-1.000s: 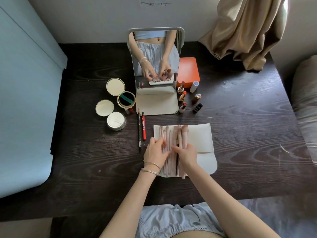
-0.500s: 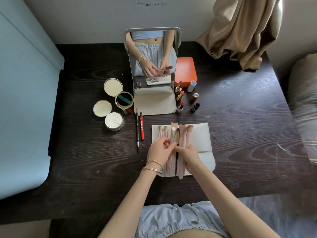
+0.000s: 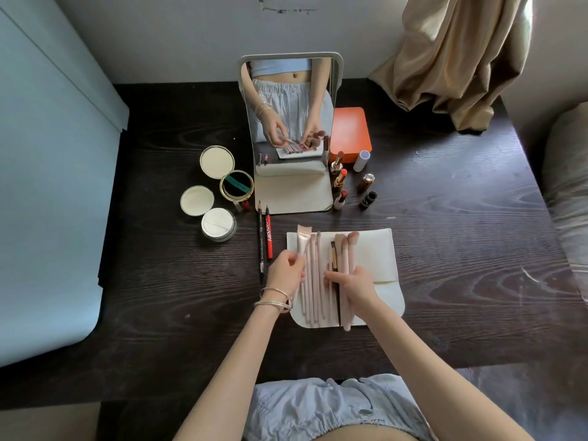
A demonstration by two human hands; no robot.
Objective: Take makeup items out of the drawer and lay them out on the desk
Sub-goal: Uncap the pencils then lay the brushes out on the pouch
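**Brushes split into two groups on the pouch**

Brushes vs 0.5 s ago: they were bunched together under both hands, now spread apart with a gap in the middle. Left hand (image 3: 285,271) has shifted left and pinches the handle of the flat wide brush (image 3: 302,241) at the left edge of the cream pouch (image 3: 378,259). Four loose pink brushes (image 3: 313,281) lie just right of it, flat on the pouch. Right hand (image 3: 356,283) has fingers curled round the handles of a second bunch (image 3: 345,249), including one dark-handled brush, heads pointing away from the person. Two silver bangles (image 3: 273,299) on the left wrist.

Rest of desk (image 3: 461,249) looks the same as before, left to right:
- three round cream compacts/lids (image 3: 197,200) plus one gold-rimmed open compact (image 3: 236,186) with a green strip inside
- thin dark pencil (image 3: 261,243), touching or nearly touching a red liner pen (image 3: 269,232); white lettering on the red one reads roughly "colorkey", first letters partly hidden
- standing mirror (image 3: 291,116) on its cream base, reflecting the hands and brushes
- three uncapped lipsticks (image 3: 339,183) in a row by the mirror's right edge
- orange box (image 3: 350,133) behind them
- white cap (image 3: 361,160), gold cap (image 3: 367,182), black cap (image 3: 368,199) to the right

No other writing legible. Drawer not in view.
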